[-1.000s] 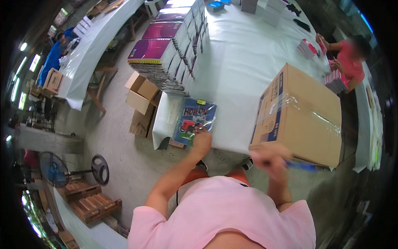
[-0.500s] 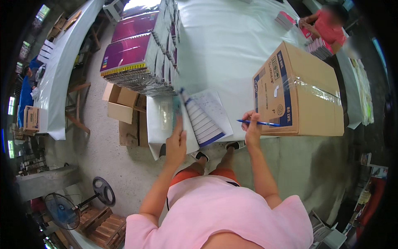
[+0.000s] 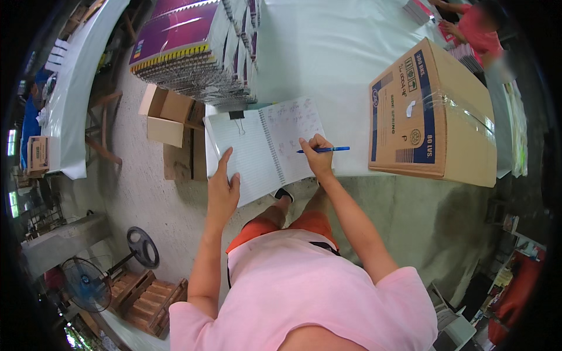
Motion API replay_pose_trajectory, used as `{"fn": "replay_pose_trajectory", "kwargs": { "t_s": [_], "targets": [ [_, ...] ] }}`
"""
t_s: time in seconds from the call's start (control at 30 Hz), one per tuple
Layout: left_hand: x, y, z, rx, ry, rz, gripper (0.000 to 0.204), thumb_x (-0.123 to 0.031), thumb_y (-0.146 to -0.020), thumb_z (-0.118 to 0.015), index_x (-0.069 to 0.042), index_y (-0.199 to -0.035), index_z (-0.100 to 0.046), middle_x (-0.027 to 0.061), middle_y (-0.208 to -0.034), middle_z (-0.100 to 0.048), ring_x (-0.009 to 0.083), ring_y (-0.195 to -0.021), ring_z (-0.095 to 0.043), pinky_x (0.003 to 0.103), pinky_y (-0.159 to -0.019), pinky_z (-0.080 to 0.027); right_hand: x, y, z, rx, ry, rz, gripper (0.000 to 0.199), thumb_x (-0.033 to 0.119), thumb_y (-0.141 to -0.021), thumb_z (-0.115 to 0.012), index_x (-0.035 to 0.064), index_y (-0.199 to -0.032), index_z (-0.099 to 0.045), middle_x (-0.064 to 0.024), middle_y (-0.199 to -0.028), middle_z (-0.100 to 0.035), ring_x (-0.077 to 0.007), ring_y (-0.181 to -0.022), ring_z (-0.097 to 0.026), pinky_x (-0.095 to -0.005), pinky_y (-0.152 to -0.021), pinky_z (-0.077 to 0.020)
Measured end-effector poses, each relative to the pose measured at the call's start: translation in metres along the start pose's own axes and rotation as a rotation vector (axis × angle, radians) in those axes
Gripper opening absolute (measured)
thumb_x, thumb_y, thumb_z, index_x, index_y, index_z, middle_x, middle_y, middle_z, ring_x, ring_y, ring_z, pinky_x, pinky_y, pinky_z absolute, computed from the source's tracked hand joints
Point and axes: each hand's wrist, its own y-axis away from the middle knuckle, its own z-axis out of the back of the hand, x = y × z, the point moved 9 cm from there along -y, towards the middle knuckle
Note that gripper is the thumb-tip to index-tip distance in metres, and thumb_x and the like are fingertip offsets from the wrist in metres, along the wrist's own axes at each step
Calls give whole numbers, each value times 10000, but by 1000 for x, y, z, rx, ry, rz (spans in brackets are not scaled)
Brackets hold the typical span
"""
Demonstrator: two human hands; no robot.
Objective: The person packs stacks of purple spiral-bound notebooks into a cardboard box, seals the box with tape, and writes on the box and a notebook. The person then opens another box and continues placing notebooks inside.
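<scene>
A spiral notebook (image 3: 249, 157) lies spread on the near edge of the white-covered table. Its left page is ruled and bare of writing, with a black binder clip (image 3: 236, 114) at the top; handwriting covers much of the right page. My left hand (image 3: 222, 187) rests at the left page's lower left, fingers stretched out and holding nothing. In my right hand (image 3: 319, 157) a blue pen (image 3: 339, 149) is pinched over the right page. Whether its tip touches the paper I cannot tell.
Tall stacks of purple spiral notebooks (image 3: 175, 35) stand at the far left of the table (image 3: 310, 47). A taped cardboard box (image 3: 462, 117) sits on the right. Beyond it a person in a red shirt (image 3: 477, 35) handles booklets. Opened cartons (image 3: 167, 128) lie on the floor at left.
The notebook's striped cover or sheet, mid-turn before, is no longer visible, and the notebook lies flat. My right hand has moved left with the pen onto the right page.
</scene>
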Motion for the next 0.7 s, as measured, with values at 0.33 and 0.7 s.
{"fn": "replay_pose_trajectory", "kwargs": {
  "t_s": [0.33,0.7],
  "targets": [
    [-3,-5,7,-136,24,-333,539,79,-796,-458,13,-1325,-383,258,-1252,-490,412,-1122,-503,401,-906,-429,0,3,-18,-28,183,180,378,-27,-787,-621,42,-569,-320,25,-505,-287,-43,-510,-263,-253,-446,-246],
    [-11,-4,4,-141,20,-326,556,86,-786,-458,0,-1329,-377,272,-1251,-479,428,-1086,-515,425,-887,-440,8,6,-28,23,328,279,353,-17,-782,-626,40,-568,-352,9,-488,-321,-54,-487,-287,-255,-428,-265]
  ]
}}
